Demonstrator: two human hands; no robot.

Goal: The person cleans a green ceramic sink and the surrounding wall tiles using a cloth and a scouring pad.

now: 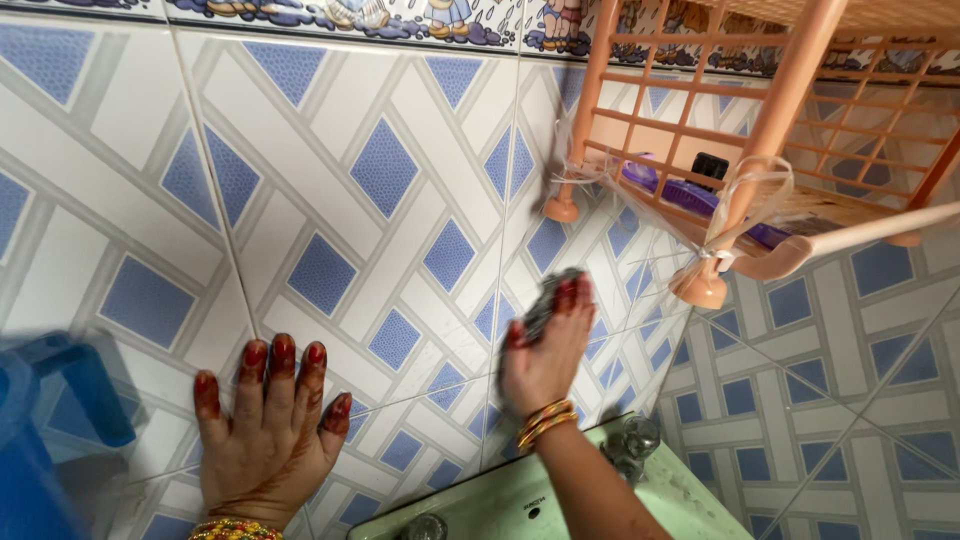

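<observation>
Blue plastic object (45, 420), blurred, lay closest at lower left. My left hand (265, 430) was spread wide, palm flat against the tiled wall (330, 170), holding nothing. My right hand (545, 350) was curled around a grey scrubbing pad (545, 300), pressing it to the wall just left of the corner. Pale green basin (520, 500) sat beneath my wrist; a peach plastic rack (760, 130) hung above right.

peach plastic rack (790, 90), purple box-like items (690, 198), perhaps soap cases
</observation>
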